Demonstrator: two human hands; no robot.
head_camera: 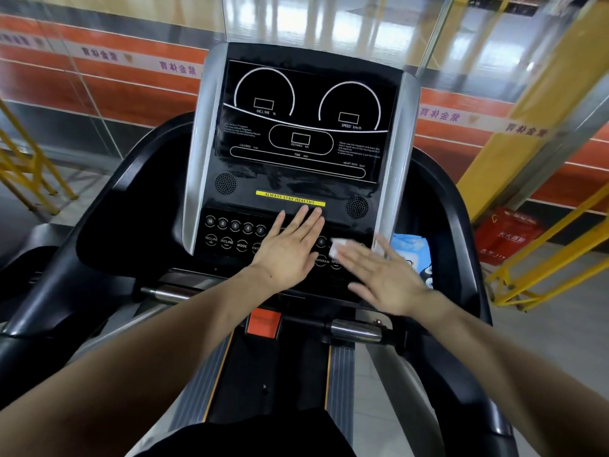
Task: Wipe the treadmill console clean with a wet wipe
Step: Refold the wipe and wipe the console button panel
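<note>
The black treadmill console (296, 133) with dial markings and a button panel (230, 235) stands in front of me. My left hand (290, 245) lies flat with straight fingers on the middle of the button panel, below the yellow strip. My right hand (385, 275), blurred, has straight fingers over the panel's right side. It presses a small white wet wipe (337, 245) against the buttons, and only the wipe's edge shows past the fingertips.
A blue wet wipe pack (412, 252) sits in the console's right tray. An orange stop key (263, 321) and chrome grip bars (356, 329) lie below the panel. Black handrails (99, 225) flank both sides. Yellow railings (543, 252) and a red box (507, 235) stand on the right.
</note>
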